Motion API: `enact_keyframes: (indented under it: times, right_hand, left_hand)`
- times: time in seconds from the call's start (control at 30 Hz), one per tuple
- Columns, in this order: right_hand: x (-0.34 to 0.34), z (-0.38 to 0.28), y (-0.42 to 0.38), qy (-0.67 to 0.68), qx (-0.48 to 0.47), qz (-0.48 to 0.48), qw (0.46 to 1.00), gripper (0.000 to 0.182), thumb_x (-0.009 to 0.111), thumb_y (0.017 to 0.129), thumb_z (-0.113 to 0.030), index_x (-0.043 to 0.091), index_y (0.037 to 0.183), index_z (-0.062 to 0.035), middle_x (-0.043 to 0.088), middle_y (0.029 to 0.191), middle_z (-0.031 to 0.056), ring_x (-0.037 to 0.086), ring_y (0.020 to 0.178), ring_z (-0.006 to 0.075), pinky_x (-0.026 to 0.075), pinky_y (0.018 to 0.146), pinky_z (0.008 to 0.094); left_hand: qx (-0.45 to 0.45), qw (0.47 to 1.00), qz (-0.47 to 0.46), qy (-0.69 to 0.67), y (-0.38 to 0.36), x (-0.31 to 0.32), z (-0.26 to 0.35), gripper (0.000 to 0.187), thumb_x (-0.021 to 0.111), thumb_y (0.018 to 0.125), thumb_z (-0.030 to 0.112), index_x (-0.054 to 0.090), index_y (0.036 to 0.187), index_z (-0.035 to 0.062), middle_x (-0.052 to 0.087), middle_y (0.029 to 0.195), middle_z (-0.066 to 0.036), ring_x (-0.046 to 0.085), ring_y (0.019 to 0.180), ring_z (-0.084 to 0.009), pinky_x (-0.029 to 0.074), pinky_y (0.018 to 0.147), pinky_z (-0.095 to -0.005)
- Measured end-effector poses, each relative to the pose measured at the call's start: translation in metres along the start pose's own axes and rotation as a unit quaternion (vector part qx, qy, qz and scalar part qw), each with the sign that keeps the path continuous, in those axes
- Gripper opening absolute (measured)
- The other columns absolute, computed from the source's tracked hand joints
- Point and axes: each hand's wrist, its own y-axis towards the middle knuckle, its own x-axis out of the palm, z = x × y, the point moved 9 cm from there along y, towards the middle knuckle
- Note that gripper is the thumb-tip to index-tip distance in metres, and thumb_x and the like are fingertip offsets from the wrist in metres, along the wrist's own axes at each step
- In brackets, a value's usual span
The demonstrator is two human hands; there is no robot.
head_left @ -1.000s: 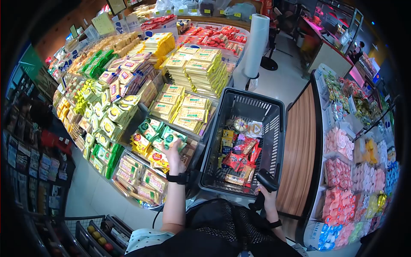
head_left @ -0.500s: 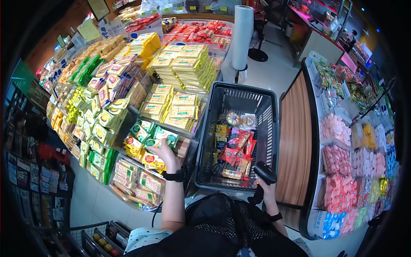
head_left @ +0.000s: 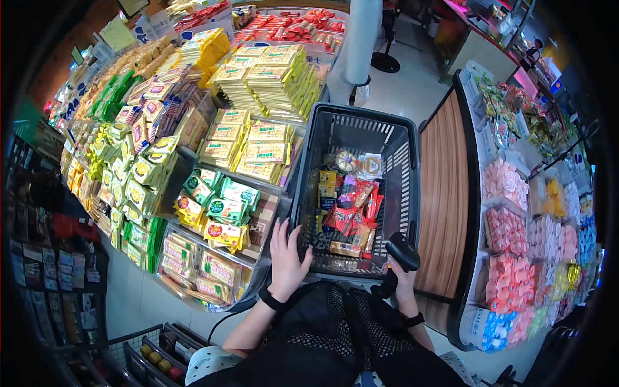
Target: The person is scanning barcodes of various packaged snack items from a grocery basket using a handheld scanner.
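My left hand [head_left: 288, 263] is empty, fingers stretched out and apart, right beside the near left rim of a dark grey shopping basket [head_left: 303, 187]. In my right hand [head_left: 405, 285] I grip a black handheld barcode scanner [head_left: 403, 252] by its handle, its head over the basket's near right corner. Red snack packs [head_left: 345, 219], yellow packs [head_left: 327, 186] and a round clear-wrapped item [head_left: 347, 160] lie inside the basket. Left of my left hand, a display bin holds green biscuit packs [head_left: 225, 209] and yellow biscuit packs [head_left: 224, 235].
Stacked biscuit packs [head_left: 274, 71] fill the stepped display on the left. On the right, a wood-panelled stand [head_left: 445, 213] carries pink wrapped sweets [head_left: 509, 284]. A plastic bag roll [head_left: 363, 45] stands beyond the basket. Fruit [head_left: 161, 364] sits in a rack at lower left.
My left hand has drawn back from the green and yellow biscuit packs toward the basket's near left rim. The scanner stays in my right hand. The view has shifted slightly.
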Motion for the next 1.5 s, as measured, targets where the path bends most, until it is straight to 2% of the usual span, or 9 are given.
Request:
enact_keyframes:
  times: [0.23,0.53,0.7,1.07,1.2,1.27,1.4,1.43,1.5]
  right_hand:
    - [0.003,0.008,0.007,-0.017,0.058,-0.004,0.998,0.028,0.058,0.079,-0.004,0.051,0.105,0.0021,0.057,0.083,0.0062,0.056,0.069,0.013,0.046,0.064,0.0264]
    - [0.029,0.024,0.009,0.001,0.167,-0.013,0.986,0.021,0.058,0.081,-0.015,0.056,0.095,0.001,0.059,0.076,0.0058,0.057,0.069,0.0131,0.045,0.064,0.0259]
    - [0.026,0.03,0.019,0.02,0.224,0.051,0.973,0.018,0.055,0.083,-0.018,0.055,0.085,-0.0003,0.058,0.072,0.0075,0.056,0.066,0.014,0.046,0.063,0.0263]
    - [0.035,-0.008,0.019,0.181,0.204,0.206,0.94,0.019,0.061,0.079,-0.02,0.053,0.089,-0.0054,0.052,0.074,0.002,0.05,0.06,0.0123,0.043,0.055,0.0242]
    - [-0.008,-0.065,0.009,-0.028,0.082,0.364,0.927,0.018,0.065,0.075,-0.021,0.055,0.08,-0.0074,0.048,0.065,-0.0015,0.046,0.05,0.0085,0.038,0.047,0.0217]
    - [-0.047,-0.079,0.002,-0.233,0.018,0.427,0.873,0.025,0.066,0.075,-0.018,0.055,0.093,-0.0048,0.047,0.063,-0.0018,0.042,0.047,0.0062,0.036,0.047,0.0207]
    - [-0.066,-0.058,0.01,-0.478,-0.068,0.423,0.767,0.047,0.069,0.074,-0.027,0.052,0.107,0.0004,0.06,0.089,0.0101,0.058,0.082,0.0227,0.044,0.077,0.0307]
    - [-0.058,-0.044,0.009,-0.45,0.031,0.454,0.768,0.054,0.069,0.073,-0.033,0.051,0.11,0.001,0.061,0.093,0.0141,0.06,0.086,0.0246,0.043,0.079,0.0314]
    - [-0.042,-0.034,0.013,-0.472,-0.004,0.442,0.763,0.059,0.07,0.071,-0.038,0.051,0.11,0.0013,0.061,0.095,0.0171,0.06,0.09,0.0275,0.043,0.08,0.0334]
  left_hand:
    - [0.026,1.0,-0.006,-0.006,0.009,0.005,-0.006,0.078,0.063,0.07,0.023,0.023,0.134,0.0026,0.015,0.139,-0.025,0.017,0.129,-0.0371,0.021,0.104,-0.0423]
    - [0.039,0.999,-0.029,0.018,0.031,0.008,-0.022,0.066,0.062,0.07,0.022,0.036,0.129,0.0072,0.022,0.139,-0.019,0.022,0.129,-0.0324,0.028,0.1,-0.0395]
    - [0.063,0.998,-0.018,0.0,0.054,0.007,-0.019,0.059,0.061,0.07,0.021,0.043,0.124,0.0082,0.026,0.138,-0.017,0.026,0.127,-0.0317,0.031,0.098,-0.0395]
    - [0.044,0.999,-0.007,-0.019,0.081,0.002,-0.042,0.053,0.061,0.069,0.013,0.046,0.12,0.0061,0.03,0.137,-0.014,0.035,0.121,-0.0316,0.034,0.096,-0.0395]
    - [0.048,0.999,-0.006,-0.025,0.087,0.002,-0.049,0.043,0.06,0.069,0.013,0.052,0.111,0.0041,0.031,0.136,-0.015,0.038,0.118,-0.033,0.036,0.093,-0.0402]
    - [0.048,0.999,-0.013,-0.02,0.087,0.002,-0.048,0.042,0.06,0.07,0.013,0.053,0.11,0.0045,0.03,0.136,-0.015,0.037,0.118,-0.0331,0.036,0.093,-0.0404]
    - [0.049,0.998,-0.022,-0.032,0.089,0.003,-0.05,0.037,0.058,0.072,0.016,0.055,0.107,0.0056,0.03,0.137,-0.015,0.037,0.118,-0.032,0.037,0.09,-0.0401]
    - [0.049,0.998,-0.019,-0.034,0.09,0.003,-0.049,0.034,0.058,0.072,0.016,0.056,0.105,0.0062,0.03,0.137,-0.015,0.038,0.118,-0.0324,0.039,0.088,-0.0399]
    - [0.046,0.998,-0.015,-0.033,0.091,0.003,-0.049,0.033,0.058,0.072,0.016,0.057,0.104,0.006,0.03,0.137,-0.015,0.038,0.117,-0.0327,0.039,0.088,-0.0398]
